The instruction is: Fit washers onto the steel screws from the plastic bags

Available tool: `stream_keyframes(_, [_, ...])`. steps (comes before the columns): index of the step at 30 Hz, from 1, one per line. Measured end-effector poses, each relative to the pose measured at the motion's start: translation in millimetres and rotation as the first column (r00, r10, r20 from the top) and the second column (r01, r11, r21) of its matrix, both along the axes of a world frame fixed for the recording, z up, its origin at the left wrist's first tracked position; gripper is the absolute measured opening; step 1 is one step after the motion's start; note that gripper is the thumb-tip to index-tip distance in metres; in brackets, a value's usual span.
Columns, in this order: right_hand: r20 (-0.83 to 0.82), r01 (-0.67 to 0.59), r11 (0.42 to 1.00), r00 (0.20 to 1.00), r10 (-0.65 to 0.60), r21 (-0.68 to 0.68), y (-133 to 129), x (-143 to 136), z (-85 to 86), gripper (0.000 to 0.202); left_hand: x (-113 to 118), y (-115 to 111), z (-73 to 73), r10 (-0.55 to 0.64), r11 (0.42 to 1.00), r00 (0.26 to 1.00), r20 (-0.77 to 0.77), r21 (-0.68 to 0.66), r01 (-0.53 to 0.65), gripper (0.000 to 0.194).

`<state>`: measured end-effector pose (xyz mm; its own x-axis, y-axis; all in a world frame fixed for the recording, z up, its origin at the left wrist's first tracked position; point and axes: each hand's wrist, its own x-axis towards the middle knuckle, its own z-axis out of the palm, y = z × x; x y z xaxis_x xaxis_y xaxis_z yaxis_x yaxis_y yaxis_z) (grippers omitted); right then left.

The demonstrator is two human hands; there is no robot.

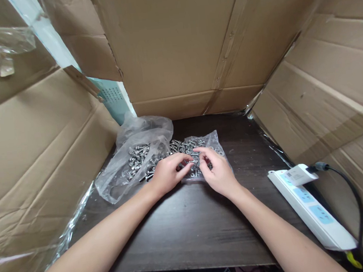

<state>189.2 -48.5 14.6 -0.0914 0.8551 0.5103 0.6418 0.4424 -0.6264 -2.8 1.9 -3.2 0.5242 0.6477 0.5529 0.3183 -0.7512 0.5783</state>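
Note:
Close together over the middle of the table are my left hand (169,172) and my right hand (217,171). The thumb and index finger of my left hand are pinched on a small metal bolt (190,162). My right hand has curled fingers close to the bolt's end; whatever they hold is too small to tell. Below both hands lies a clear plastic bag (213,139) with many small bolts and nuts on it. To the left, an open translucent bag (109,184) holds a heap of metal bolts (140,155), some spilling toward my left wrist.
Cardboard walls (175,45) enclose the dark wooden table (184,226) at the back and both sides. On the right lies a white power strip (312,208) with a plugged-in adapter (299,174) and a black cable (358,195).

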Motion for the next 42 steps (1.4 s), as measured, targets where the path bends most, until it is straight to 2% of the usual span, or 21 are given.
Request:
stream_keyframes(3, [-0.024,0.03,1.0,0.999,-0.03,-0.005,-0.7,-0.7,2.7,0.025,0.3,-0.4,0.3,0.004,1.0,1.0,0.003,0.001,-0.004,0.013])
stream_keyframes(9, [-0.06,0.065,0.997,0.996,-0.067,-0.027,-1.5,-0.1,3.8,0.031,0.5,-0.3,0.0,-0.004,1.0,1.0,0.014,-0.003,0.004,0.013])
stream_keyframes(18, [-0.104,0.064,0.995,0.992,-0.071,-0.071,-2.0,0.9,2.5,0.033,0.6,-0.5,0.1,-0.004,1.0,1.0,0.011,0.006,0.004,0.012])
stream_keyframes(24, [-0.141,0.054,0.997,0.988,-0.06,-0.045,-1.9,2.5,2.1,0.034,0.8,-0.9,0.7,-0.011,1.0,1.0,0.017,0.002,0.011,0.012])
stream_keyframes(33, [-0.056,0.081,0.997,0.995,-0.08,0.018,-1.3,0.4,2.6,0.035,0.7,-0.6,0.4,-0.018,1.0,1.0,0.013,-0.001,0.018,0.011])
stream_keyframes(42, [-0.04,0.046,0.999,0.998,-0.045,0.025,0.5,0.5,0.3,0.033,1.0,-0.8,-0.1,-0.014,1.0,1.0,0.015,0.008,0.014,0.011])
